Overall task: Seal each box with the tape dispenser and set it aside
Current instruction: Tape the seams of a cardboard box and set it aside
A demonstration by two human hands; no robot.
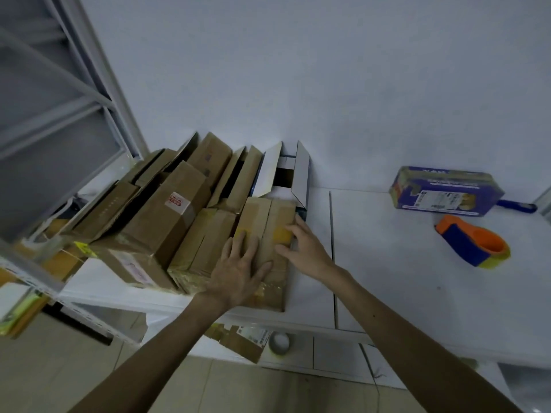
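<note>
A brown cardboard box (268, 216) with its top flaps closed lies at the right end of a pile of boxes on the white table (387, 278). My left hand (238, 269) rests flat on its near top, fingers spread. My right hand (304, 245) touches its right edge with fingers curled over the side, near a yellow tape patch (281, 234). The orange and blue tape dispenser (474, 244) lies on the table to the right, well apart from both hands.
Several brown boxes (167, 216) are stacked at the left, and an open white box (286, 174) stands against the wall. A blue package (444, 190) sits at the back right. A metal rack (59, 114) stands left. A tape roll (278, 342) and cardboard lie under the table.
</note>
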